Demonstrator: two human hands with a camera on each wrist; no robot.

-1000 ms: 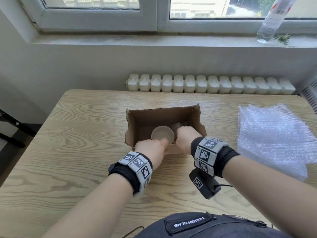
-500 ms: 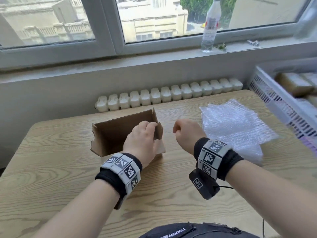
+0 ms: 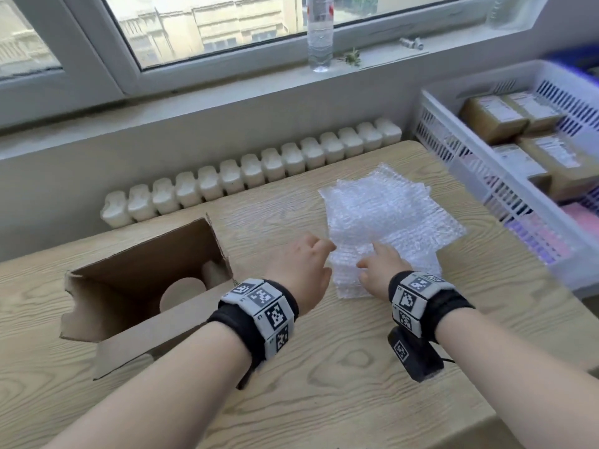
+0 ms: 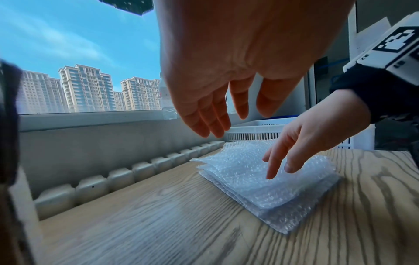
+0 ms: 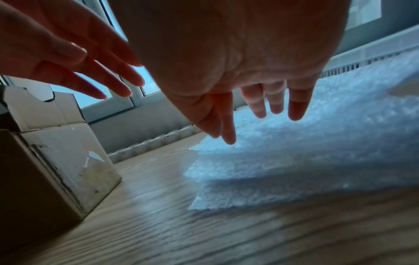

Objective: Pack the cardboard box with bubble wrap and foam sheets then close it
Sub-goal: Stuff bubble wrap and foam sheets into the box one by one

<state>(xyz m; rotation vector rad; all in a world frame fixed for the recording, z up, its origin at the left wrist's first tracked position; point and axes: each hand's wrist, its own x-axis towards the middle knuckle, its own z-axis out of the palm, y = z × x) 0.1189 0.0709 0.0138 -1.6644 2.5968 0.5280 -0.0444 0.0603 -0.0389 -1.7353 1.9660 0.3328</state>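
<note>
An open cardboard box [image 3: 139, 277] [image 5: 52, 157] stands at the left of the wooden table, with a pale round cup [image 3: 183, 291] inside it. A stack of clear bubble wrap sheets [image 3: 385, 218] [image 4: 267, 181] [image 5: 306, 157] lies to its right. My left hand [image 3: 304, 257] [image 4: 217, 114] hovers open over the stack's near left corner, fingers straight, holding nothing. My right hand [image 3: 379, 264] [image 5: 260, 114] [image 4: 294, 154] is open just above the stack's near edge, fingers spread and pointing down at the top sheet. No foam sheets are in view.
A row of white egg-carton-like trays [image 3: 252, 173] lines the table's far edge below the windowsill, where a clear bottle [image 3: 319, 34] stands. A white slotted crate [image 3: 505, 176] with brown parcels [image 3: 525, 124] sits off the table's right side.
Both hands left the box and moved right to the bubble wrap stack. They uncurled and now hover open over it. The view turned to the right.
</note>
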